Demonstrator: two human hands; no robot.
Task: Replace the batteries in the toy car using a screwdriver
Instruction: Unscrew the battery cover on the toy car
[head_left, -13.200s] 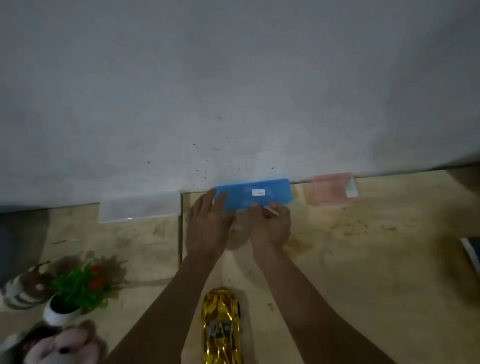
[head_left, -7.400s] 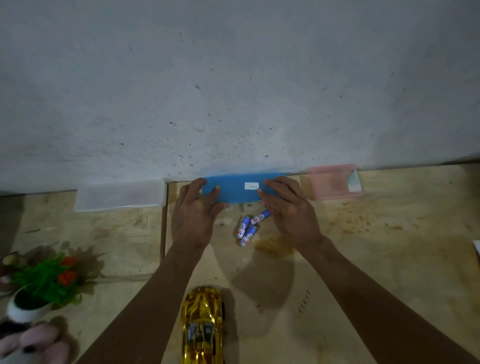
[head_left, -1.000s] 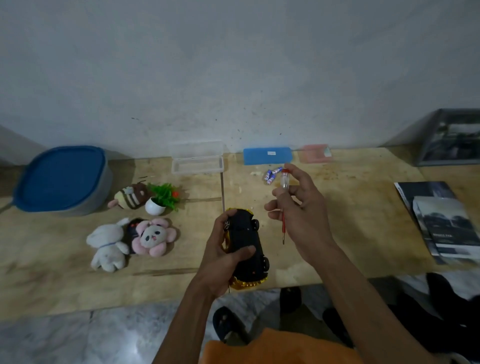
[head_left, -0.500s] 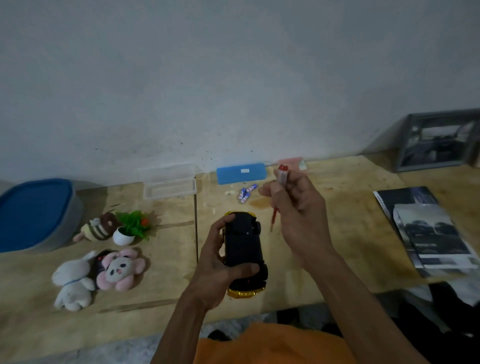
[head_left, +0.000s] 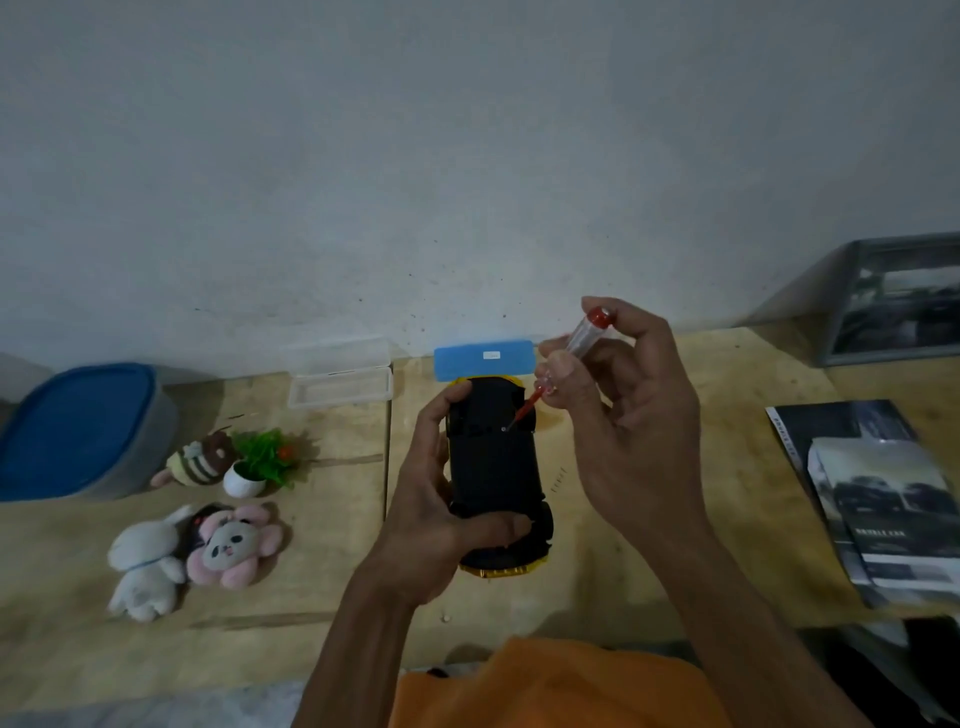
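Observation:
The toy car (head_left: 493, 467) is upside down above the table, its black underside facing me and gold body showing at the edges. My left hand (head_left: 431, 514) grips it round the near end and left side. My right hand (head_left: 628, 415) pinches a small screwdriver (head_left: 566, 358) with a clear handle, red cap and red shaft. Its tip touches the car's underside near the far end. The loose batteries are hidden behind the car and my hands.
A blue case (head_left: 485, 358) lies against the wall behind the car, with an open clear box (head_left: 340, 384) to its left. Plush toys (head_left: 228, 545), a small potted plant (head_left: 260, 462) and a blue-lidded tub (head_left: 78, 431) are on the left. Booklets (head_left: 883, 493) lie at right.
My right hand has brought the screwdriver down and left until its tip meets the car's underside. The left hand has lifted the car a little toward me.

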